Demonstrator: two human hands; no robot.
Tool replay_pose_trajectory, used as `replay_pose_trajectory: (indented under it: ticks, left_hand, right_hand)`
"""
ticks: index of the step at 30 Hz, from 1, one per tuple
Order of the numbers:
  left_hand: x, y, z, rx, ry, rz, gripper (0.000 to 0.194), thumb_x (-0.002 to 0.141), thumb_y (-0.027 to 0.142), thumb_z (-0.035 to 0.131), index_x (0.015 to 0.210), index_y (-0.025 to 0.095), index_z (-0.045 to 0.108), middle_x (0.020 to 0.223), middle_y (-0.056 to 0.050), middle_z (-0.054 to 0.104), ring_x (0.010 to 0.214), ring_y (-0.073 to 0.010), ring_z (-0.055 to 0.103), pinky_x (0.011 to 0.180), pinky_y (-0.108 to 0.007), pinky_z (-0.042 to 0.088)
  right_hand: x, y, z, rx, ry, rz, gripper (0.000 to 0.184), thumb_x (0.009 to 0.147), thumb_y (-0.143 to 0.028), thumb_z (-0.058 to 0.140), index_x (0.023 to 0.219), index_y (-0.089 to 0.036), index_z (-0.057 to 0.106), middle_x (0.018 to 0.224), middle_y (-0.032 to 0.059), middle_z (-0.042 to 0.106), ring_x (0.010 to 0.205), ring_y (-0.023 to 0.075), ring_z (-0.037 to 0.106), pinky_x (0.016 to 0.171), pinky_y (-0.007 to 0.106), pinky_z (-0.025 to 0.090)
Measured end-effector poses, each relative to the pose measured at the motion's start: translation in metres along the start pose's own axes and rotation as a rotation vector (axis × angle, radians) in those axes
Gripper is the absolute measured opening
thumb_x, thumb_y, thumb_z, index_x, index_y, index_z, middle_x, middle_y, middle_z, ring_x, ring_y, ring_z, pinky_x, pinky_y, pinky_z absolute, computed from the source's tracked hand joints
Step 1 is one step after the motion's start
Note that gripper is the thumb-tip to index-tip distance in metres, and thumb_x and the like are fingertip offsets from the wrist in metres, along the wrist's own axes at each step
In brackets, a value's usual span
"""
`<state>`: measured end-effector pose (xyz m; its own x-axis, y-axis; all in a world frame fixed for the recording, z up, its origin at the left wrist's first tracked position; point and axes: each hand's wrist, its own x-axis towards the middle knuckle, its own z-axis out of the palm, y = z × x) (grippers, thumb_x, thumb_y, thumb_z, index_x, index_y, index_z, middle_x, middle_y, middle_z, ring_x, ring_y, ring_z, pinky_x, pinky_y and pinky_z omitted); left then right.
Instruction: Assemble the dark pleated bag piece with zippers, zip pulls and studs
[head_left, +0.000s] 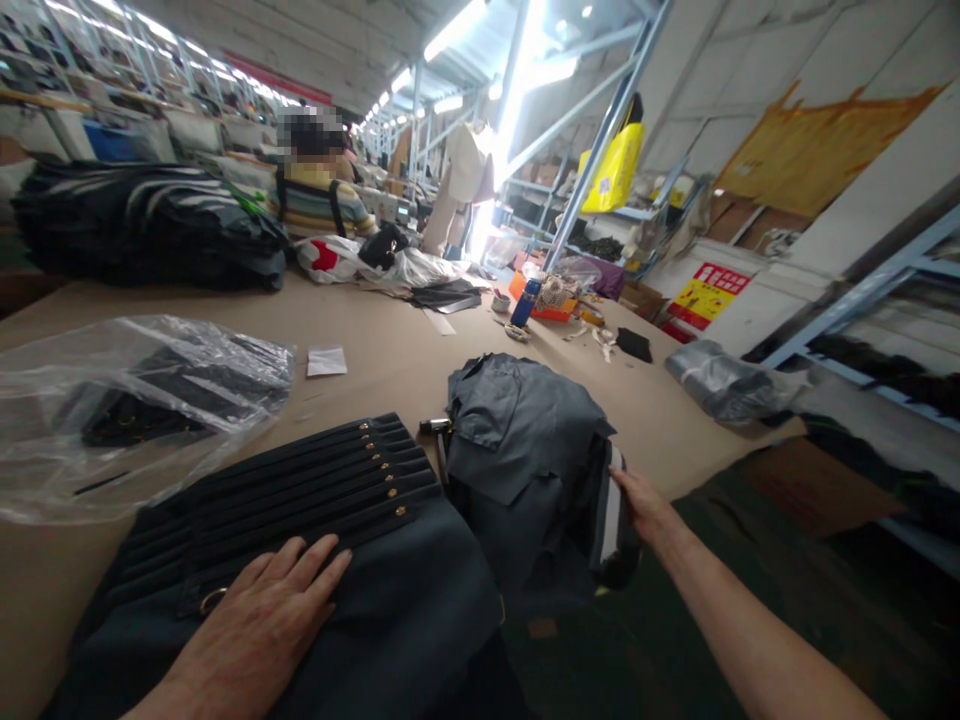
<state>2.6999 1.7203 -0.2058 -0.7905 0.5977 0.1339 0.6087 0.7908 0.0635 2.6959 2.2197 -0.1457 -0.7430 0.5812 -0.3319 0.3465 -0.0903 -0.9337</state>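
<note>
On the near table (390, 375), a stack of smooth dark garments (401, 580), layered folded edges, small gold buttons (391, 492) in a row. My left hand (259, 620) lies flat on it, fingers slightly spread. Just right, a rumpled dark-grey cloth heap (532, 430); my right hand (641, 505) touches its side by a white strip (611, 515), can't tell if gripping. Farther out: crinkly clear plastic bag (45, 430), flat squarish paper (327, 361), orange box (559, 315).

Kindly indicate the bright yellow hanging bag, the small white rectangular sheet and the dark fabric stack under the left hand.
Bright yellow hanging bag (622, 165), head view: front side.
White rectangular sheet (327, 361), head view: middle.
Dark fabric stack (416, 580), head view: smooth near part.
</note>
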Motion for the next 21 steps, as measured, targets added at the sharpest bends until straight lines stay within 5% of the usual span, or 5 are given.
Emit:
replay_pose_trajectory:
  ticks: [7,11,14,17,21]
  left_hand:
    - [0.019,0.013,-0.042,-0.309,0.164,-0.03,0.033,0.088,0.036,0.048,0.112,0.024,0.067,0.121,-0.008,0.062,0.114,-0.028,0.056,0.097,-0.046,0.046]
    - [0.059,0.056,-0.088,-0.777,0.115,-0.077,0.05,0.087,0.036,0.049,0.134,0.018,0.049,0.138,-0.01,0.048,0.126,-0.0233,0.046,0.106,-0.039,0.039]
    - [0.091,0.081,-0.093,-0.969,0.067,-0.107,0.071,0.077,0.039,0.063,0.139,0.013,0.041,0.14,-0.014,0.045,0.126,-0.0264,0.044,0.107,-0.039,0.037]
    - [0.103,0.094,-0.075,-0.955,0.014,-0.077,0.066,0.071,0.037,0.067,0.13,0.01,0.052,0.13,-0.014,0.053,0.116,-0.0258,0.051,0.104,-0.036,0.039]
    - [0.099,0.099,-0.05,-0.913,-0.083,-0.036,0.05,0.077,0.033,0.059,0.122,0.012,0.058,0.12,-0.011,0.057,0.11,-0.0238,0.053,0.099,-0.035,0.042]
  right_hand:
    - [-0.067,-0.078,0.057,-0.112,-0.125,-0.356,0.021,0.072,-0.036,0.066,0.076,-0.02,0.053,0.052,-0.0053,0.055,0.042,0.0104,0.047,0.042,0.022,0.038]
    - [-0.107,-0.07,0.136,-0.281,-0.474,-0.571,0.029,0.081,-0.042,0.058,0.068,-0.018,0.049,0.057,-0.0018,0.058,0.054,0.012,0.057,0.056,0.023,0.047]
    - [-0.119,-0.049,0.176,-0.41,-0.495,-0.785,0.027,0.087,-0.037,0.051,0.07,-0.017,0.052,0.067,0.0013,0.061,0.063,0.0122,0.057,0.063,0.024,0.047]
    - [-0.101,-0.032,0.164,-0.507,-0.332,-1.156,0.016,0.089,-0.029,0.049,0.08,-0.017,0.055,0.081,0.0039,0.061,0.078,0.0133,0.057,0.074,0.026,0.047]
    - [-0.052,-0.029,0.098,-0.927,-0.121,-1.395,0.025,0.089,-0.018,0.045,0.109,-0.02,0.06,0.112,0.008,0.058,0.112,0.021,0.048,0.1,0.038,0.04]
